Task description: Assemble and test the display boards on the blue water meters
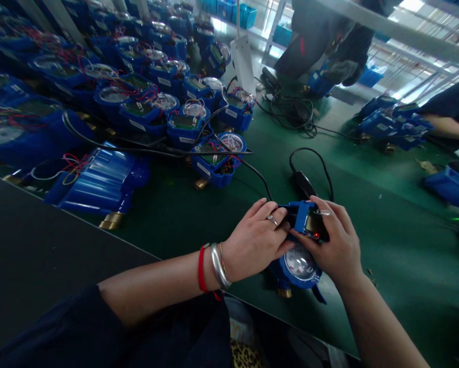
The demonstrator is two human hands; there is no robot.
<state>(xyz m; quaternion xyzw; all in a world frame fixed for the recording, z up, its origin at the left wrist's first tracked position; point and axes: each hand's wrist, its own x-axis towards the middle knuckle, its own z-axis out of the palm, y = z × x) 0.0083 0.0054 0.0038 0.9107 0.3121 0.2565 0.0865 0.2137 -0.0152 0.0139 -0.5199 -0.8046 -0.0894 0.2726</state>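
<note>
In front of me a blue water meter point(300, 263) rests on the green table, its round clear dial towards me and a brass fitting at its lower side. Above the dial, my right hand point(340, 237) grips a small circuit board point(314, 225) with a display and a lit red light. A blue plastic piece point(302, 217) sits at the board's left edge. My left hand point(254, 243) is closed beside it, fingers bent over a dark part that they mostly hide. Just behind the hands lies a black handheld device point(303, 184) with a looped cable.
Rows of blue meters point(187, 125) with loose red wires fill the back left. One meter point(102, 179) lies on its side near the table edge. Black cables point(294, 110) cross the table. Across from me, a gloved hand point(340, 71) of a co-worker is near another meter; a second person's arm point(450, 125) reaches in at right.
</note>
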